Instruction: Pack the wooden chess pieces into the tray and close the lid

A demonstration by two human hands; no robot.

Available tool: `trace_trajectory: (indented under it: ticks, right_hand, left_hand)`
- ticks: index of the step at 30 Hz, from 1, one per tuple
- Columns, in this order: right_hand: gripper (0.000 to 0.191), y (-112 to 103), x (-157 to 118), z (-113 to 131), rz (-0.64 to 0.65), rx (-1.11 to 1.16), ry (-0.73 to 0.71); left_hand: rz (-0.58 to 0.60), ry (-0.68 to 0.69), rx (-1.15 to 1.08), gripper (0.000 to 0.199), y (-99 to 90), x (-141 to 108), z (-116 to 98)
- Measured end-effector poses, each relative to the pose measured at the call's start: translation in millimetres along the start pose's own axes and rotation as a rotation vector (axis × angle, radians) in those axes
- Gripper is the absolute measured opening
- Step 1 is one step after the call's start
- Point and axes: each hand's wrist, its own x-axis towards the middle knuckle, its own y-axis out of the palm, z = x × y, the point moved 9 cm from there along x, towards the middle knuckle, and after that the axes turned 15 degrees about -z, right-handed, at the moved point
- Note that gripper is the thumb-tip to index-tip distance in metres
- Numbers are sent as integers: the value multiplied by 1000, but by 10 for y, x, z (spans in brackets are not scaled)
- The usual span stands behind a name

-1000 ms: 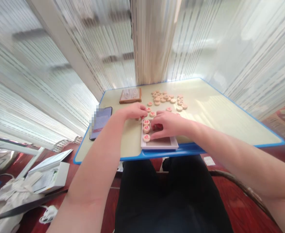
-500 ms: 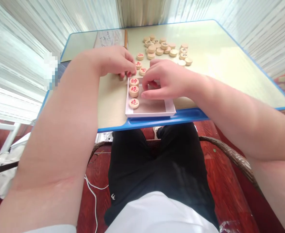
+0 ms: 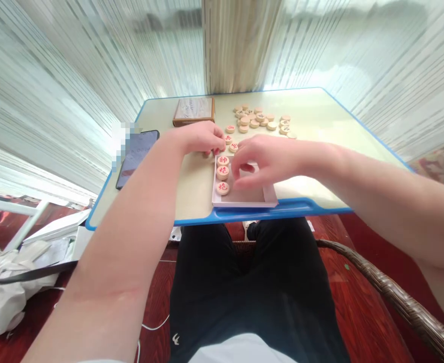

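Observation:
Three round wooden pieces with red characters stand in a column along the left side of a shallow white box [image 3: 245,204]; the lowest piece [image 3: 222,188] sits a little apart from the upper two. My right hand [image 3: 261,160] hovers over the box with its fingers curled and apart, nothing visible between them. Beyond the box's upper left corner, my left hand [image 3: 203,137] has its fingers bent down by a red-marked piece [image 3: 228,139]; whether they grip anything is hidden. Another red-marked piece [image 3: 233,147] lies just above the box, beside my right hand.
Several wooden pieces [image 3: 254,123] lie in a loose cluster farther back on the blue-edged table [image 3: 342,151]. A brown-sided box [image 3: 194,110] stands at the back left, and a phone [image 3: 135,154] lies near the left edge.
The view has tilted up, bringing the phone and whole back box into sight. Both hands stay around the same places by the white box, whose three pieces look unchanged.

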Motion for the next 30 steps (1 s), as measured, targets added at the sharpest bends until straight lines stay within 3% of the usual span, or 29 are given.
trace_trajectory:
  ticks: [3,7,9,16,21,25,27,30]
  right_hand:
    - [41,-82,71,81,35,-25,-3]
    - [43,-192,73,66,-154,-79,-22]
    - [42,-145,25,-13,-196,-123,-22]
    - [38,105,-26,-188,-67,-193,43]
    - [22,-72,-26,-252,-81,-355,127]
    - [25,-129,-73,-511,-14,-448,298]
    - [21,-99,-69,-593,5,-454,310]
    - [22,-90,-29,-652,-66,-440,274]
  left_hand:
    - [1,-8,-56,16,-4,-31,-7]
    - [25,41,-78,13,-5,-83,-62]
    - [20,37,-86,14,-16,-89,-59]
    - [49,51,-157,15,-7,-92,-60]
    - [79,63,-186,14,0,-85,-31]
    - [104,75,-218,15,8,-69,-17]
    - [108,76,-232,14,7,-63,-21]
    - [88,57,-252,15,-8,-54,-19]
